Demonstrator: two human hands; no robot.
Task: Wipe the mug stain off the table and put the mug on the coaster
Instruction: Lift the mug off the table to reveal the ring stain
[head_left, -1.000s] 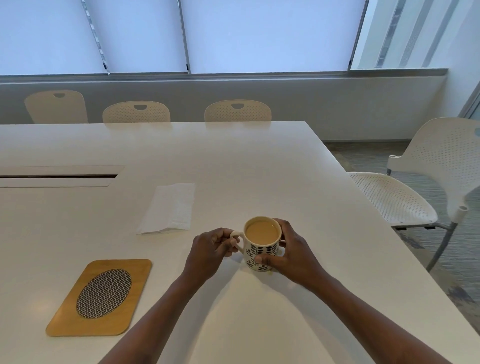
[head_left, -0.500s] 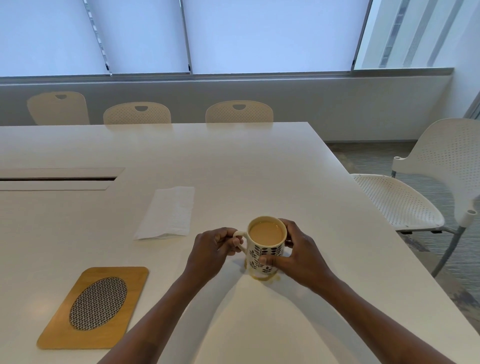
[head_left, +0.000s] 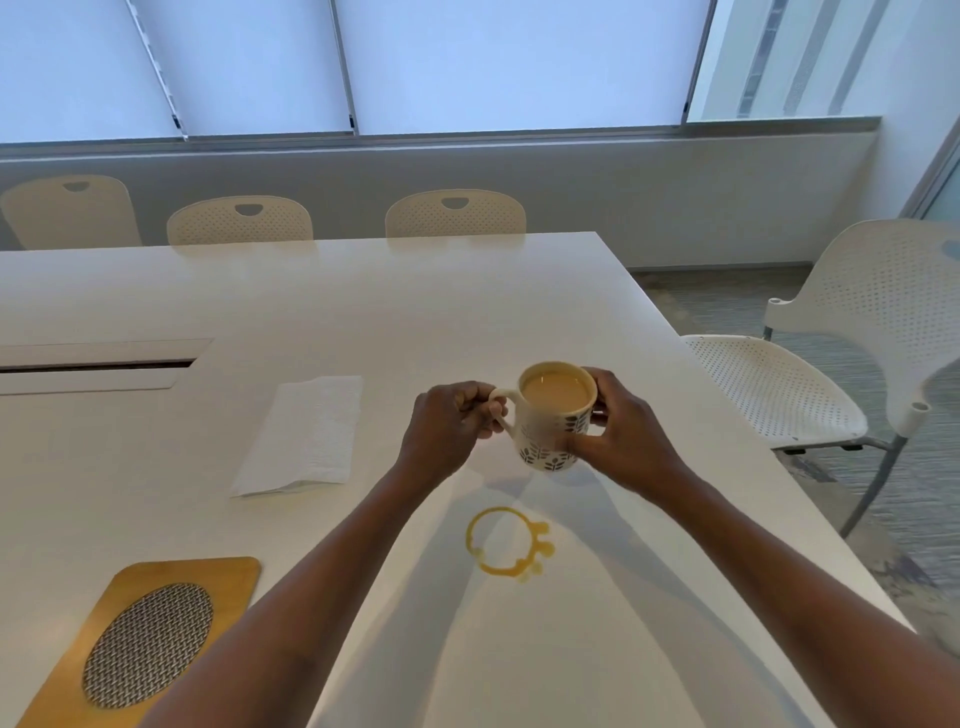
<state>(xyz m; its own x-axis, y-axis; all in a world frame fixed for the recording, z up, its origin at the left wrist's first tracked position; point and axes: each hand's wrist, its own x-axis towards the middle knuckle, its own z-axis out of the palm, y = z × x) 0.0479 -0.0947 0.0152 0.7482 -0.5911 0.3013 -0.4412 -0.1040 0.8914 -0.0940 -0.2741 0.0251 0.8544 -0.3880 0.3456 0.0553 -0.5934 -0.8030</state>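
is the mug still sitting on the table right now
Apart. The head view shows the mug held up in both hands, the bare stain ring and table beneath.

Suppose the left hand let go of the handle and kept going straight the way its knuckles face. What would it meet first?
The left hand faces right, toward the mug, so it would meet the mug's side just past the handle its fingers curl round. The right hand lies beyond that. Depth is hard to judge.
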